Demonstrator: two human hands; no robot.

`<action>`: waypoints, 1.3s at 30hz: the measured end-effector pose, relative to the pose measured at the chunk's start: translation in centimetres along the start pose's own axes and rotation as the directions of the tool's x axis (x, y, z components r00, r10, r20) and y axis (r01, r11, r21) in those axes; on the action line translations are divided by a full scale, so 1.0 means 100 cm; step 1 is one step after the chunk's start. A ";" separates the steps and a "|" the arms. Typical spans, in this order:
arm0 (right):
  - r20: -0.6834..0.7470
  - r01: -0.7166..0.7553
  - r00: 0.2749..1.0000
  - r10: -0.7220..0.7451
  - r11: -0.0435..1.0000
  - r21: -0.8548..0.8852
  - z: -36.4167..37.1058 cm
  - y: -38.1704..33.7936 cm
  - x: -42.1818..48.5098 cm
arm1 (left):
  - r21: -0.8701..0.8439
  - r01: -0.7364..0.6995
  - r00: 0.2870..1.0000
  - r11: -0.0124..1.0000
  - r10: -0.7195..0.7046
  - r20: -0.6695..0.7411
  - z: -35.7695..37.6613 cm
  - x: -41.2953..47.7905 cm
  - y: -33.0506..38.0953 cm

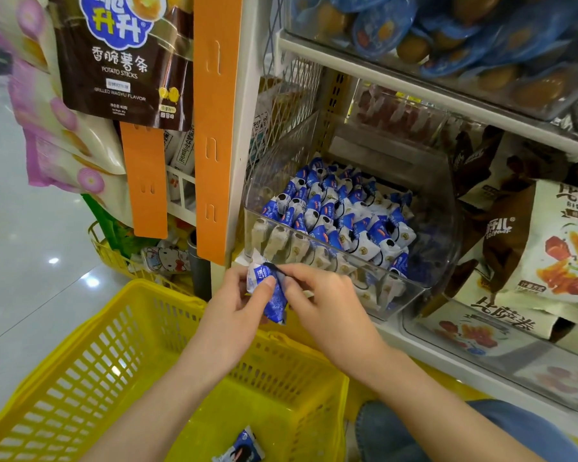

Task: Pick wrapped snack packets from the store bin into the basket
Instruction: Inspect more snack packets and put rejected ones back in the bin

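Hands: two, both on one packet point(271, 296), blue and white. Left hand point(234, 308) lays its thumb across the front, fingers curled behind. Right hand point(321, 305) pinches the upper end between thumb and forefinger. Second packet point(242, 450): one, on the basket floor well below the fingers, cut off by the frame edge. Basket point(90, 355): one, yellow plastic, under both wrists. Bin point(444, 208): one, clear, just beyond the fingertips, heaped with like packets, too many to count. The lowest ones are blurred behind its front wall. Floor point(20, 248) left of the hands is glossy pale tile. Shelf goods right of the fingers are partly cropped.
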State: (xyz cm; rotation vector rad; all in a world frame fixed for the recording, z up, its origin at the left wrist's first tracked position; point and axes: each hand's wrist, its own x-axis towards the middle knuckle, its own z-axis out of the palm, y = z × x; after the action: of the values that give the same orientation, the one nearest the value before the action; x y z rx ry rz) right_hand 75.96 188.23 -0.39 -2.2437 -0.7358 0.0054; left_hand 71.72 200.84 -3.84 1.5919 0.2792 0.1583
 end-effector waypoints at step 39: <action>-0.275 -0.420 0.900 0.338 0.839 -0.346 -0.122 0.059 0.098 | -0.220 -0.109 0.989 0.969 0.128 0.072 0.003 0.041 0.052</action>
State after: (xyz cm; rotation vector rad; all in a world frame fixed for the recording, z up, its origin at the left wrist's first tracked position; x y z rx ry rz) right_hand 89.82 181.91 6.46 -2.6983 -0.1710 -0.1959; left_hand 76.15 201.52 1.03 1.3953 0.0959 0.2055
